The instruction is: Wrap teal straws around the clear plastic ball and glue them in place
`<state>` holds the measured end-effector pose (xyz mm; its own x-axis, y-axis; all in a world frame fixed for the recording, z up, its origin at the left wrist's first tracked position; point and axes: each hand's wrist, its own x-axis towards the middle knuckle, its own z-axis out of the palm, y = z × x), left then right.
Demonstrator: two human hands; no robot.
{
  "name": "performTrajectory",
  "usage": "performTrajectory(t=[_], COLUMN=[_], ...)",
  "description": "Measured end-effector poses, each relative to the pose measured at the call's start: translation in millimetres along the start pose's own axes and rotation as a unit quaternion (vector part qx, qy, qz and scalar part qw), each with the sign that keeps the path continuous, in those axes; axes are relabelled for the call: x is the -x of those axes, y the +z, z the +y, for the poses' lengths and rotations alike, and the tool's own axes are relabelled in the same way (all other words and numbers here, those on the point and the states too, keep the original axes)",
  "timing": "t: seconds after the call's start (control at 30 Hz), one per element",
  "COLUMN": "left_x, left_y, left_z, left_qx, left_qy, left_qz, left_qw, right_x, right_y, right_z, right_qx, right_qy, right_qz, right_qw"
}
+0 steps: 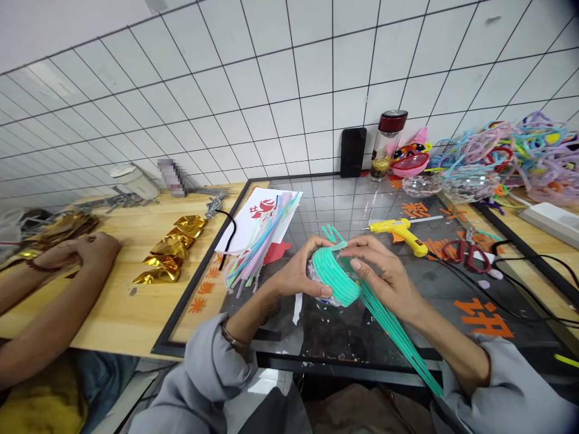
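Observation:
My left hand (303,268) is wrapped around a clear plastic container (316,283), its thumb at the front and its fingers behind. Rows of turquoise pipe cleaners (337,274) lie side by side around the container, and a few loose ends stick up at its top. My right hand (382,274) is at the container's right side, its fingertips pinching turquoise pipe cleaner at the band's edge. Beneath that hand, a bundle of long turquoise pipe cleaners (402,337) trails down past the table's front edge. My fingers partly hide the container.
A yellow glue gun (400,232) and red-handled scissors (470,253) lie to the right. Pastel pipe cleaners (257,241) rest on white paper at left. Behind stand a phone (353,152) and a glass bottle (384,144). Another person's hands (90,250) are beside gold foil (174,250).

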<state>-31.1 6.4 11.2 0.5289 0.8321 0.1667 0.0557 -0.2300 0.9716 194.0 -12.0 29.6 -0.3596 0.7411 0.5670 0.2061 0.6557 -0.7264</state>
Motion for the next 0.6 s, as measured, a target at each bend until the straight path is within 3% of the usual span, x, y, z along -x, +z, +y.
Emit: performTrajectory(t=[0.2,0.27,0.33,0.4,0.5,0.53,0.6], left_x=[-0.4,-1.1,-1.3,-1.0,0.0,0.2,0.2], left_y=[-3.2,-4.6,-5.3,-5.1,-4.0,-3.8,-3.6], left_z=[-4.1,-6.6,-8.2,-8.1,-5.3,-4.2,-2.8], left_qx=[0.037,0.081,0.133,0.174,0.200,0.200,0.195], left_qy=[-0.010,0.000,-0.002,-0.008,-0.026,-0.031,-0.035], left_qz=[0.002,0.012,0.020,0.027,0.040,0.045,0.053], left_qw=[0.999,0.997,0.991,0.984,0.979,0.978,0.979], right_x=[-1.3,-5.3,-9.8,-13.5,-16.8,-17.6,-19.4], right_y=[-0.3,-10.7,-26.3,-42.0,-54.7,-55.7,-55.2], right_z=[4.9,17.7,35.1,52.5,69.9,73.0,77.2], right_qx=[0.016,0.061,0.178,0.362,0.536,0.556,0.556], right_qy=[-0.009,0.009,0.065,0.160,0.289,0.316,0.356], right_qz=[-0.015,0.015,0.073,0.101,0.014,-0.016,-0.046], right_qw=[1.000,0.998,0.979,0.913,0.793,0.769,0.749])
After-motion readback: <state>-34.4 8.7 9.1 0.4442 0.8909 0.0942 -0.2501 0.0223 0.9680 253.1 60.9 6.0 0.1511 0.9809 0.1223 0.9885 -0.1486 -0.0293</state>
